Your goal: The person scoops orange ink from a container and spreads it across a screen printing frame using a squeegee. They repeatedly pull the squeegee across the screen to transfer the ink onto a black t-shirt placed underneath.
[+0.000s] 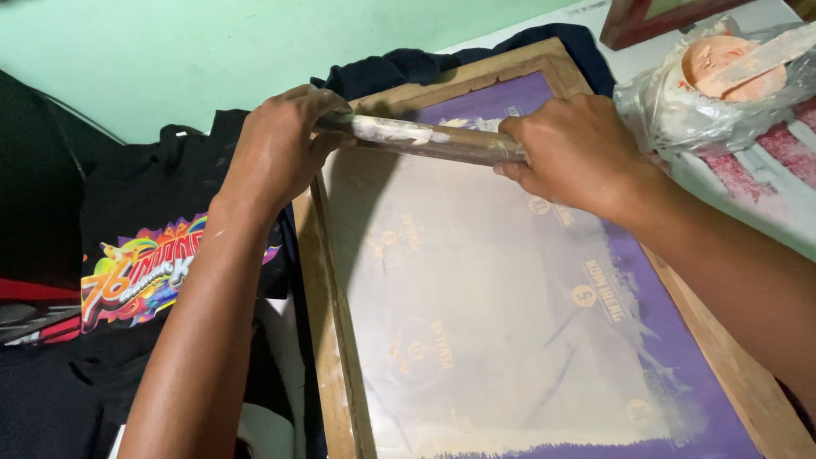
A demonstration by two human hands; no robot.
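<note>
Screen frame: a wooden-framed printing screen (pixel 336 357) lies flat in front of the person, its near end running out of view at the bottom edge. The mesh (pixel 476 323) is purple at the borders and coated pale and milky over most of the middle, with faint mirrored design marks showing through.
Printed shirt: to the left of the frame a black T-shirt (pixel 144 263) lies spread, with a bright multicoloured graphic on it, partly covered by the left forearm.
Left hand: the left hand (pixel 276 153) is closed round the left end of the squeegee, fingers wrapped over the top, above the frame's far left corner.
Squeegee: a long wooden-handled squeegee (pixel 416 138), smeared with pale ink, lies crosswise over the far end of the screen, held at both ends. I cannot tell whether its blade touches the mesh.
Right hand: the right hand (pixel 574 153) is clamped on the right end of the squeegee, knuckles up, over the purple strip of the mesh.
Dark garment: a navy shirt (pixel 408 64) lies under the frame and bunches out beyond its far edge.
Ink tub: far right, a container of peach-coloured ink wrapped in clear plastic (pixel 722 76), with a flat stirring stick (pixel 765 55) resting across it.
Cloth: beneath the tub, a white cloth stained with red (pixel 765 170).
Wall: pale green (pixel 255 42), behind everything.
</note>
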